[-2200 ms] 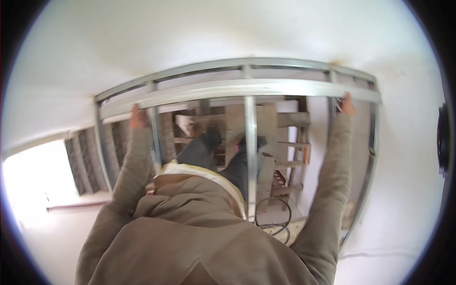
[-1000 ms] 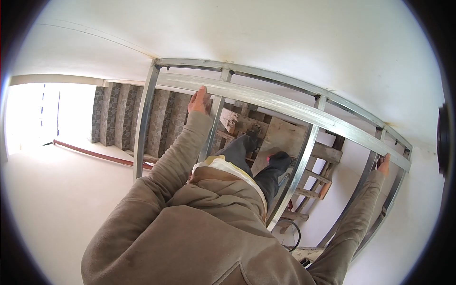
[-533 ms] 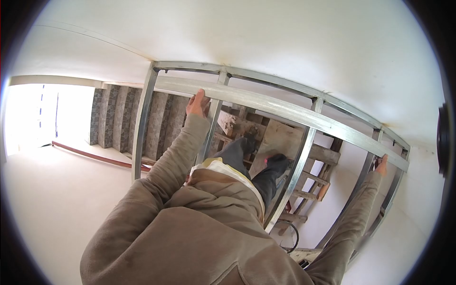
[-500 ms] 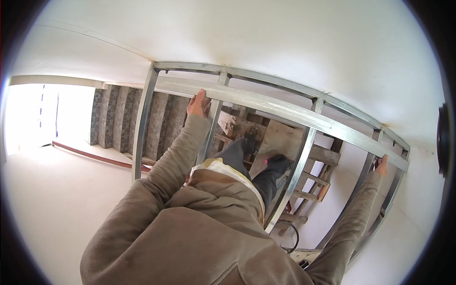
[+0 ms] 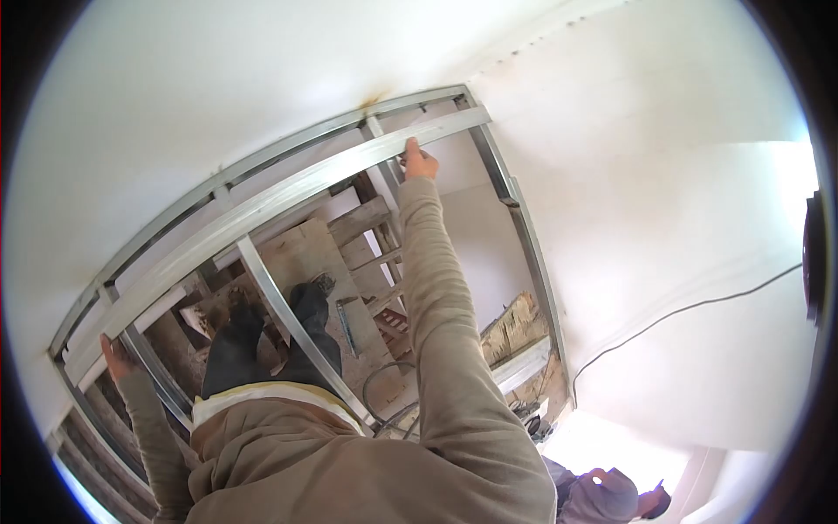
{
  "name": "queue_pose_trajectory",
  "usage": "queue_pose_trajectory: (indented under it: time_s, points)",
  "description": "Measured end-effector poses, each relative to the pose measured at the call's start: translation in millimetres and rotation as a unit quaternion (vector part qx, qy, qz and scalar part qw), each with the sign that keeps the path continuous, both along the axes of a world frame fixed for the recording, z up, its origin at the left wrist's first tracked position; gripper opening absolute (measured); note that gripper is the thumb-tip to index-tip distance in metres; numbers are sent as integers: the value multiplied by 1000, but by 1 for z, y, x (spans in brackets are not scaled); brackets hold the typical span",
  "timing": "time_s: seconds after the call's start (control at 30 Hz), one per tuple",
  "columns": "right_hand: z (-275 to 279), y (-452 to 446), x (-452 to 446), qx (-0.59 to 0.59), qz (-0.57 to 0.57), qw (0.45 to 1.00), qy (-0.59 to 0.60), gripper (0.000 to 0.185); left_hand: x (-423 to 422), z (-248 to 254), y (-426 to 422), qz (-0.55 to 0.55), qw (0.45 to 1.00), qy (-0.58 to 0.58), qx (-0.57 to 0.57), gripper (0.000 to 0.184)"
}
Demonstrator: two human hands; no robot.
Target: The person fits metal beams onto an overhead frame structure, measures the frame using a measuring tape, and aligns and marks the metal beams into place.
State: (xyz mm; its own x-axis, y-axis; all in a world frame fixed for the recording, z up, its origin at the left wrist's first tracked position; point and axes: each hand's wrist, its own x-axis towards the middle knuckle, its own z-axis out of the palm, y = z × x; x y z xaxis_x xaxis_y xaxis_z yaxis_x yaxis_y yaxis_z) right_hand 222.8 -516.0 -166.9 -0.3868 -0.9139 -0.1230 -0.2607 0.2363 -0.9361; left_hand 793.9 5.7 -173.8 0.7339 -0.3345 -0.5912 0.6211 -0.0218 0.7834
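A long metal stud point(image 5: 288, 194) runs slantwise across the inside of a metal stud frame point(image 5: 301, 138), just short of the frame's far rail. Toward the stud's left end, my left hand point(image 5: 120, 358) is closed around its lower edge. My right hand point(image 5: 420, 164) grips the same stud near its right end, thumb on the face and fingers partly hidden behind. An upright point(image 5: 288, 319) of the frame passes between my arms, in front of my legs.
Below, my feet are on a wooden board point(image 5: 301, 253) beside rough timbers point(image 5: 358, 218). A tool with a long dark body point(image 5: 348, 327) lies on the board. A cable point(image 5: 690, 306) hangs along the white wall point(image 5: 646, 218). Another person point(image 5: 602, 496) is at the lower right.
My view has swung to the right, bringing the wall cable and the other person into sight. Both hands still hold the stud, which lies close to the far rail as before.
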Motion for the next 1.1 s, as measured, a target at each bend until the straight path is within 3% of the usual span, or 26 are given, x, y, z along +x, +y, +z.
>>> queue_pose_trajectory:
  time_s: [0.13, 0.2, 0.33, 0.43, 0.6, 0.73, 1.1]
  points:
    - [2, 4, 7, -18, -37, 998, -38, 51, 11, -17, 1, 2, 1000, -14, -15, 68]
    - [3, 6, 9, -23, -38, 998, -40, 52, 20, -34, 17, -46, 996, -60, -38, 66]
    - [13, 11, 11, -17, -16, 1000, -20, 52, 25, -21, 16, -27, 998, 19, -62, 59]
    - [16, 13, 12, -18, -17, 1000, -13, 51, 21, -19, 21, -79, 992, 10, -97, 61]
    - [12, 12, 10, -23, -16, 999, -18, 51, 7, -15, 15, -58, 993, -96, -38, 70]
    - [8, 10, 8, -32, -6, 999, -39, 53, 18, -22, 18, -47, 997, -36, -50, 64]
    - [5, 9, 6, -32, -8, 999, -33, 52, 7, -8, 4, 21, 999, -17, -24, 66]
